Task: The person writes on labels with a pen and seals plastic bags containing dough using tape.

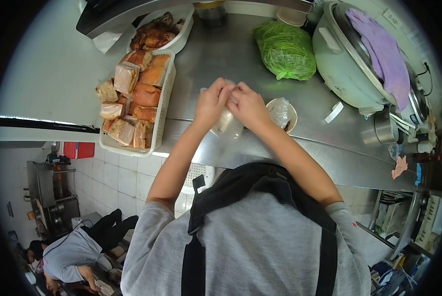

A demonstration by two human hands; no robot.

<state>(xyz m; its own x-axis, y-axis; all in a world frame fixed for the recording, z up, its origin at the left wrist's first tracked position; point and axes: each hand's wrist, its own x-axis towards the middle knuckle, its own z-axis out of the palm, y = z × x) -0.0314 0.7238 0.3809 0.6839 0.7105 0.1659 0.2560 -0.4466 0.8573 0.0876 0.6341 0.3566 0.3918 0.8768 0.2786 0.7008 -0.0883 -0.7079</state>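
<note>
My left hand and my right hand meet over the steel counter, fingers closed and pinching the top of a clear plastic bag. The bag hangs below the fingers and holds something pale that I cannot make out. Just right of my right hand stands a white bowl with another crumpled clear bag in it. To the left of my hands is a white basket filled with several blocks of cooked pork.
Behind the basket, a white tub holds browned meat. A bag of green vegetables lies beyond my hands. At right stands a large lidded pot with a purple cloth. Another person bends at lower left.
</note>
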